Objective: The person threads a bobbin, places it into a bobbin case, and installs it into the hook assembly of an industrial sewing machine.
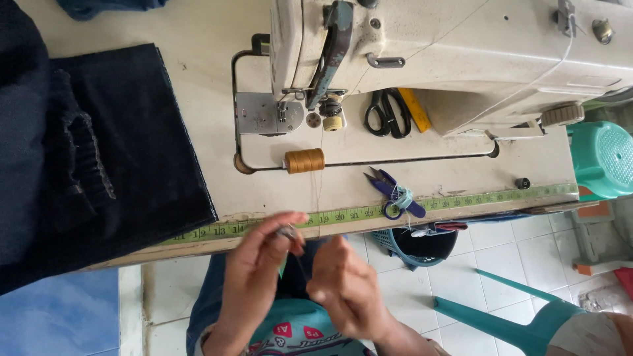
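Your left hand (260,264) pinches a small metal bobbin-like piece (288,232) at the fingertips, just below the counter (211,142) edge; your right hand (346,287) is loosely curled beside it, apparently on the fine thread (318,198) running down from the tan thread spool (304,160), though I can't tell if it's actually gripped. Thread's limp, light and slippery, likely snaps if jerked, so pinch it near the free end and hold the small piece by its rim. Nearby: measuring tape (369,211) along the counter edge, purple snips (394,194), black scissors (387,112), sewing machine (448,53), dark denim (125,145) left.
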